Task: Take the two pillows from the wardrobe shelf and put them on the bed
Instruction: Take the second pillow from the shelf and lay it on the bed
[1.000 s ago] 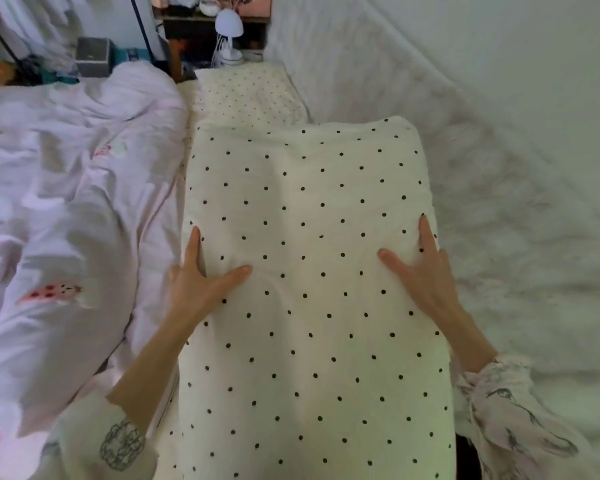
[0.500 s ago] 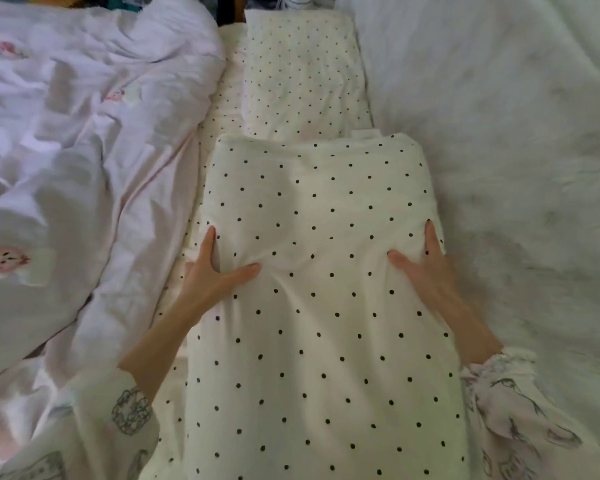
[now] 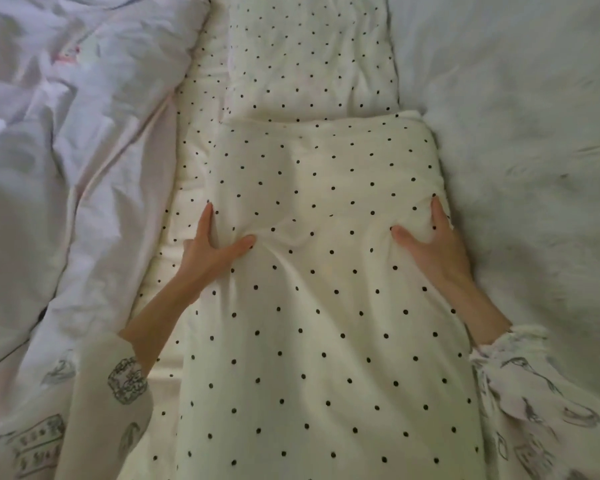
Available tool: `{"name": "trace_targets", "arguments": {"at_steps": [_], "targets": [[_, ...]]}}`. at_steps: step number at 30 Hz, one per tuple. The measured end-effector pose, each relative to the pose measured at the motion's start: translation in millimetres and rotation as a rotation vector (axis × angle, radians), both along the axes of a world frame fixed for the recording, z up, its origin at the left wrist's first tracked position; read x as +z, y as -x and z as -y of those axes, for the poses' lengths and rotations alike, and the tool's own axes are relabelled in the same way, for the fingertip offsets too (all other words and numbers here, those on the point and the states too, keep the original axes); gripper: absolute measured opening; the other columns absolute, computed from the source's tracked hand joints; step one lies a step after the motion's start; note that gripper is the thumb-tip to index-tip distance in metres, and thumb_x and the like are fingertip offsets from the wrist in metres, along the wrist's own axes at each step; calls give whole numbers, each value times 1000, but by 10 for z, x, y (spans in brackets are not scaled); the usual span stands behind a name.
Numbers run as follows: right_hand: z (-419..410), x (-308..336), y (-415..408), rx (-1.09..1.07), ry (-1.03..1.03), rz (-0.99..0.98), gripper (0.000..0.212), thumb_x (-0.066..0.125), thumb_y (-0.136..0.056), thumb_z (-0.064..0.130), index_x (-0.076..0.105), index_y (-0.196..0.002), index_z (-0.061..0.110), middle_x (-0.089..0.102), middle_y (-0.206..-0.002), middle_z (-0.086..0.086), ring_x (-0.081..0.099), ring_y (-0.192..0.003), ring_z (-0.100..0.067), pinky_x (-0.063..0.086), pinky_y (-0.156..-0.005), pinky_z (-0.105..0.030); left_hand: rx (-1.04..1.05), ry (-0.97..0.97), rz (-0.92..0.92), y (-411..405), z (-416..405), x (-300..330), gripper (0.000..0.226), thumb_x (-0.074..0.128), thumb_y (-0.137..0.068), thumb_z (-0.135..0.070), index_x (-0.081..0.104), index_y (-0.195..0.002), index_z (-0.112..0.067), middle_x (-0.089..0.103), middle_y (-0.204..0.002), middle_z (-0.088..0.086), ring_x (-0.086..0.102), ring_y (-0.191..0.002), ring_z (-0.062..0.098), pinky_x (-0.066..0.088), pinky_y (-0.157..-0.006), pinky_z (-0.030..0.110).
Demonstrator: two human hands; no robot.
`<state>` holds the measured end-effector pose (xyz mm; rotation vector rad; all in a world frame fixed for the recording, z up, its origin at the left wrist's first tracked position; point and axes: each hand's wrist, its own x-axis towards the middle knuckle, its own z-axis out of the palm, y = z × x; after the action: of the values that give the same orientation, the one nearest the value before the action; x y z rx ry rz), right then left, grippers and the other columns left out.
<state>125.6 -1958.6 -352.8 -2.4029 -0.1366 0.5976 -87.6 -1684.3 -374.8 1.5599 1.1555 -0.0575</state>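
- the bed (image 3: 187,188) fills the whole view, its cream black-dotted sheet showing in a strip at 10 o'clock beside the pillows.
- a rumpled pale lilac duvet (image 3: 70,161) covers the side from 8 to 11 o'clock, with a small pink print near 11 o'clock.
- a white fluffy blanket (image 3: 520,140) spreads over the side from 1 to 5 o'clock, touching the pillows' edges.
- the near pillow (image 3: 319,323), cream with black dots, runs from 6 o'clock up to the centre, lying lengthwise; its far edge overlaps the other pillow.
- the far pillow (image 3: 309,53), same dotted fabric, lies flat on the bed at 12 o'clock, its top cut off by the frame.
- printed pyjama sleeves (image 3: 534,403) show at 7 and 5 o'clock.
- the left hand (image 3: 210,251), at 9 o'clock of the near pillow, clasps its side edge: thumb pressed onto the top, fingers stretched along the side, fabric creased between.
- the right hand (image 3: 437,247), at 3 o'clock of the pillow, pinches a bunched fold of the cover between thumb and fingers.
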Motion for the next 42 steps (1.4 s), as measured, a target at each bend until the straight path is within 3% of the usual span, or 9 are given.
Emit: {"name": "trace_targets", "arguments": {"at_steps": [3,6,12,17,20,24,32,38,42], "targets": [[-31,-115,-109,-7,-7,-28,90,60,-72,62,7,-143,46,29,-149,-6,32,-134,-24,28,-109,-41,-139,12,-101,-152,-78,-141,117,68,-54,-74,-6,-141,-49,28,-148,4,28,-134,29,29,-109,49],[-58,-321,40,52,166,-7,80,48,-84,59,1,-145,40,16,-151,-16,21,-137,-32,22,-109,-43,-252,-11,-272,-154,49,-373,111,64,-71,-64,-18,-142,-40,14,-152,18,22,-135,40,24,-108,49],[124,-440,416,118,218,203,67,38,-90,50,9,-147,32,7,-155,-14,12,-141,-30,16,-113,-47,-204,-161,-81,191,309,-560,97,51,-74,-67,-10,-144,-41,4,-156,10,6,-143,29,17,-113,52],[566,-438,964,188,289,214,65,37,-91,49,8,-147,33,3,-157,-6,7,-142,-26,13,-113,-45,-165,-140,-40,711,676,-541,92,50,-75,-68,-3,-145,-40,10,-155,4,11,-142,23,20,-113,52],[838,-435,1314,156,288,204,67,36,-89,54,10,-147,33,5,-157,-6,9,-142,-25,12,-114,-44,-126,-125,-87,963,881,-489,102,54,-64,-78,-2,-143,-46,14,-153,3,19,-139,23,23,-112,48],[1241,-438,1711,99,278,93,70,36,-85,63,3,-144,44,10,-156,-4,14,-141,-25,19,-111,-47,-95,-20,-145,1351,1080,-415,107,58,-53,-82,-2,-137,-57,24,-143,2,39,-117,20,38,-98,38],[1675,-446,2176,-60,192,-75,77,40,-80,68,-6,-140,50,19,-152,-4,24,-136,-27,24,-110,-49,-16,163,-139,2112,1555,-374,115,60,-52,-76,3,-145,-40,29,-148,3,33,-132,28,35,-105,54],[1775,-457,2357,-77,240,3,77,43,-85,62,2,-145,37,22,-152,-7,26,-136,-28,24,-110,-49,-17,190,-59,2343,1632,-403,101,65,-71,-61,2,-146,-36,25,-151,-4,36,-131,25,35,-106,48],[1831,-420,2539,-84,262,52,78,44,-84,63,7,-146,33,27,-149,-12,31,-132,-30,25,-108,-45,-26,221,-23,2534,1717,-383,101,65,-68,-63,4,-144,-40,30,-147,-5,41,-126,22,40,-103,46]]}}
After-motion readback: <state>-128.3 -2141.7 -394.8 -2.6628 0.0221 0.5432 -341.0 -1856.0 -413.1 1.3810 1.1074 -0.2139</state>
